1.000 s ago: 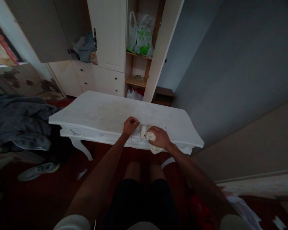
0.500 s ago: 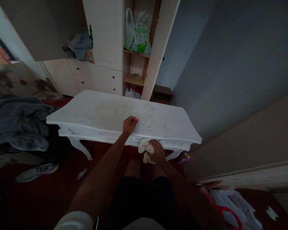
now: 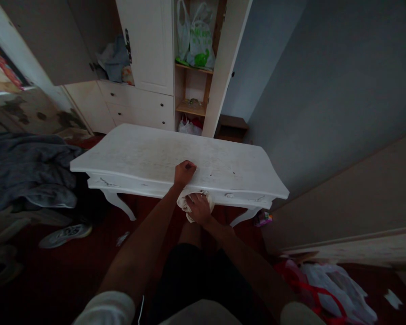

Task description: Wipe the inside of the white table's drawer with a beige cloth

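Note:
A white table with a curved edge, carved front and grey-brown smudges on its top stands before me. My left hand rests on the tabletop near the front edge, its fingers curled into a loose fist with nothing visible in them. Just below it, my right hand grips a bunched cream cloth and holds it against the table's front panel. Part of the cloth is hidden under the fingers. A small raised ornament shows on the panel to the right of the cloth.
Behind the table stands a white wardrobe with open doors and plastic bags on a shelf. A grey blanket lies at left, above a shoe. More bags sit on the floor at lower right.
My right hand has moved left along the table's front with the cloth, now below my left hand. My left hand stays in place on the tabletop. The view has shifted slightly.

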The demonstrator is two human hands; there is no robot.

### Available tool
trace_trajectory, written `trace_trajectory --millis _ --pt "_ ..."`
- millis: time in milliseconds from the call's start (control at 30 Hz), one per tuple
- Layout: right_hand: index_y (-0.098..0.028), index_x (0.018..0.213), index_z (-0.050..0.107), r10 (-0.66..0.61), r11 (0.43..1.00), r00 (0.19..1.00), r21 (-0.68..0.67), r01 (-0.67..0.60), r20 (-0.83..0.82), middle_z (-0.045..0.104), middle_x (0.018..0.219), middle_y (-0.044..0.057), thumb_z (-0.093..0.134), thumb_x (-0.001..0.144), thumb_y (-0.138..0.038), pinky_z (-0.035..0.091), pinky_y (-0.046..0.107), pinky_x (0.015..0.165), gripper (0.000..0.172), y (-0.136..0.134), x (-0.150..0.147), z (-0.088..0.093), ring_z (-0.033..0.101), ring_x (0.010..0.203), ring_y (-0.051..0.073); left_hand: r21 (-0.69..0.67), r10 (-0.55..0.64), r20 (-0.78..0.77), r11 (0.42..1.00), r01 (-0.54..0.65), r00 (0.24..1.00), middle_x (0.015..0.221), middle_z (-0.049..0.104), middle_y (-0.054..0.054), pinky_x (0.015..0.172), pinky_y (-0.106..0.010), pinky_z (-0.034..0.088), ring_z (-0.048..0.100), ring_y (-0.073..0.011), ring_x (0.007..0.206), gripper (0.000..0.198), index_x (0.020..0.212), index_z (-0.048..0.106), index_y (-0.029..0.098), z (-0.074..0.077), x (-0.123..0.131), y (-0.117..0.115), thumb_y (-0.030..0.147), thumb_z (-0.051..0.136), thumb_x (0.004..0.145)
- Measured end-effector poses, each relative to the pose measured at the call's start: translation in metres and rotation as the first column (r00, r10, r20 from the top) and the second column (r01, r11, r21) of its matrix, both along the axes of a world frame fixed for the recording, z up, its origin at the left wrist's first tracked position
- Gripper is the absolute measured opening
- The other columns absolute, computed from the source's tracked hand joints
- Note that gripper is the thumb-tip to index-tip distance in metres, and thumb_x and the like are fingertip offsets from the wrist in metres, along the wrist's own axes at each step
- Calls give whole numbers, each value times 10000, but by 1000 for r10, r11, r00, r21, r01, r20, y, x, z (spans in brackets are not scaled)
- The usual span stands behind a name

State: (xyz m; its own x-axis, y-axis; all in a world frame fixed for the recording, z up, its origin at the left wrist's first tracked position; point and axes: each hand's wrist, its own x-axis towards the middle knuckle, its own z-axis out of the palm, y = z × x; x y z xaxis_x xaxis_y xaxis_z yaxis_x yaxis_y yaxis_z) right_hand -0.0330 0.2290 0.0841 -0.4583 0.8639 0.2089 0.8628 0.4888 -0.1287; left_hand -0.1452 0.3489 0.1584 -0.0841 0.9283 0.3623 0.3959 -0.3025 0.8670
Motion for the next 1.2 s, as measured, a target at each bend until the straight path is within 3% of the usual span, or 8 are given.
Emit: trace_trajectory --millis 167,433,633,800,933,1067,1200 --pt "-198 1322 536 -83 996 996 -23 84 19 531 1368 131 644 820 -337 330 467 1009 532 -7 -3 -4 436 1224 330 16 -1 -21 1000 2 1000 716 706 0 728 -249 508 638 -148 696 66 706 641 196 -4 0 2 247 610 734" --pt "-211 1141 610 -209 978 974 -12 209 -90 591 1218 102 672 794 -351 369 421 982 379 -17 -8 -2 462 1161 303 42 3 -43 999 -1 999 725 711 2 725 -235 506 644 -140 695 45 724 646 191 -8 0 1 220 619 743" --pt "-191 1046 644 -211 977 958 -3 215 -194 630 1099 92 697 747 -315 414 403 949 328 -20 18 -21 524 1077 292 56 7 -90 998 -2 996 748 721 -10 747 -245 514 653 -144 704 60 720 645 192 -6 1 -1 223 608 756" --pt "-170 1092 618 -321 926 880 81 369 -350 602 1096 112 668 768 -322 460 426 921 361 -21 69 -44 536 1057 283 72 -4 -105 997 12 994 764 721 -24 753 -260 518 661 -154 714 70 734 647 191 -7 1 -1 227 591 760" --pt "-188 1203 561 -328 868 842 215 448 -428 528 1276 138 615 803 -303 414 510 1002 420 -29 101 -63 469 1209 302 95 20 -159 995 -5 987 777 723 -47 769 -283 515 665 -171 736 85 751 654 187 -6 2 -3 234 586 772" --pt "-201 1332 470 -300 864 827 233 447 -475 412 1427 148 570 842 -301 379 521 1054 509 -36 97 -69 385 1324 294 93 38 -255 996 -14 966 804 726 -66 785 -296 509 663 -186 764 91 769 663 184 -2 4 -6 218 579 780" --pt "-176 1357 460 -268 886 813 199 419 -517 434 1404 158 568 860 -323 376 485 1070 530 -23 70 -55 393 1314 293 94 51 -318 995 -22 947 802 717 -69 776 -296 503 651 -189 760 105 763 662 187 0 5 -8 214 564 790"
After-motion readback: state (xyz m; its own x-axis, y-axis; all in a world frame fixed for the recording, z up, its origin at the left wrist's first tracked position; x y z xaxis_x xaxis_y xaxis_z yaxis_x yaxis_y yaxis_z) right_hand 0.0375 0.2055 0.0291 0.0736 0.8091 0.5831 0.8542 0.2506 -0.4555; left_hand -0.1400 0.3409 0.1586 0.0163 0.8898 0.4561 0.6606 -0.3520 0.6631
